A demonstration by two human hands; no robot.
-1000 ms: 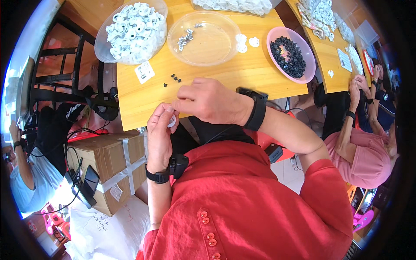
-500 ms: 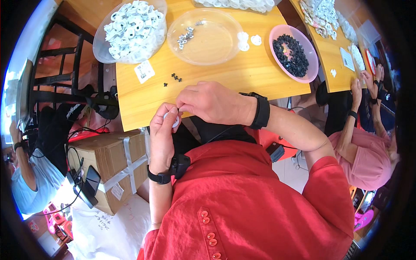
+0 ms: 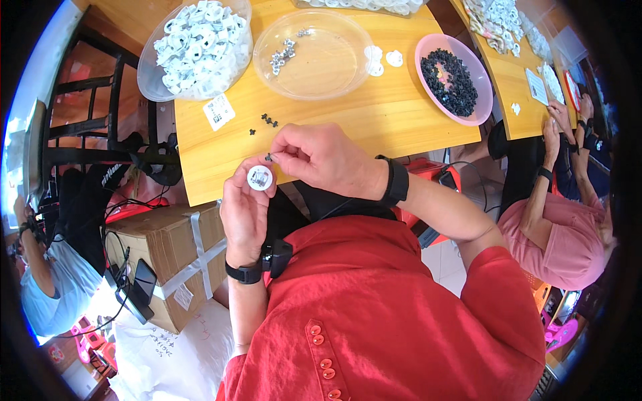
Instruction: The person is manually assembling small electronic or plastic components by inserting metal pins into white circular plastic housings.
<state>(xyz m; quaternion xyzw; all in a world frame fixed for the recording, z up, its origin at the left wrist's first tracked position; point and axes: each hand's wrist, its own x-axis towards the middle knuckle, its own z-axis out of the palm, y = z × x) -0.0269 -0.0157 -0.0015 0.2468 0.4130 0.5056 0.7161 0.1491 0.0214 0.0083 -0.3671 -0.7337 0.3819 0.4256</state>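
Observation:
My left hand (image 3: 246, 207) is closed round a small round white plastic piece (image 3: 259, 178), whose face with metal bits inside is turned up. Close beside it, the fingertips of my right hand (image 3: 324, 159) pinch a tiny black part (image 3: 269, 158), just above the white piece. Both hands are at the table's near edge. A few loose black parts (image 3: 269, 120) lie on the wood beyond them. Farther off, a shallow clear tray (image 3: 314, 93) has small metal pieces (image 3: 283, 56) at its left side.
A clear tub of white plastic pieces (image 3: 200, 50) stands at the far left, with a printed label (image 3: 219, 111) near it. On the right is a pink bowl (image 3: 483, 107) of black parts. A taped cardboard box (image 3: 177, 254) stands low on the left. Other people sit on both sides.
My left hand has turned the white piece face up into view. My right fingertips have drawn slightly away from it, and the tiny black part now shows between them.

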